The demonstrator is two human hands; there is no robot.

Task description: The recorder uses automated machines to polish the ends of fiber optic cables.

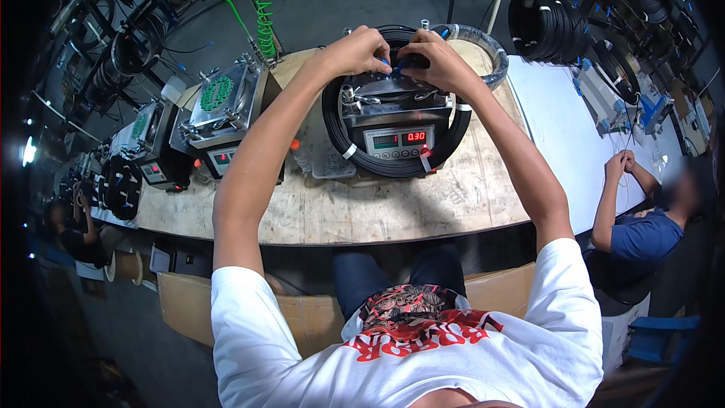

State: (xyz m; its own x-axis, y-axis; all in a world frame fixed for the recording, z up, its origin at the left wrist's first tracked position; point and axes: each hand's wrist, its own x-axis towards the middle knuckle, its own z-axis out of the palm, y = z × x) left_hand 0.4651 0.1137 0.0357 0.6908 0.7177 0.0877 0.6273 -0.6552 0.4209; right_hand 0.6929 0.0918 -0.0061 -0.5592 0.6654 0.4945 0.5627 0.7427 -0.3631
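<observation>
Both my hands are over the top of a metal benchtop machine (pixel 400 115) with a lit red and green display. My left hand (pixel 367 51) is closed in a pinch, with a small blue piece (pixel 386 63) at its fingertips. Close beside it, my right hand (pixel 438 60) has its thumb and fingers bent together around another small blue piece (pixel 401 69). The exact kind of these pieces is too small to tell. A coil of black cable (pixel 333 122) loops around the machine, bound with white ties. My fingers partly hide the machine's top plate.
Two similar machines stand to the left, the nearer with a green-patterned top plate (pixel 217 95). A clear plastic tray (pixel 334 166) and orange-capped bottle (pixel 296 148) sit beside my machine. Cable coils (pixel 545 24) hang at the back right. A co-worker (pixel 642 230) sits at the white table (pixel 555 136).
</observation>
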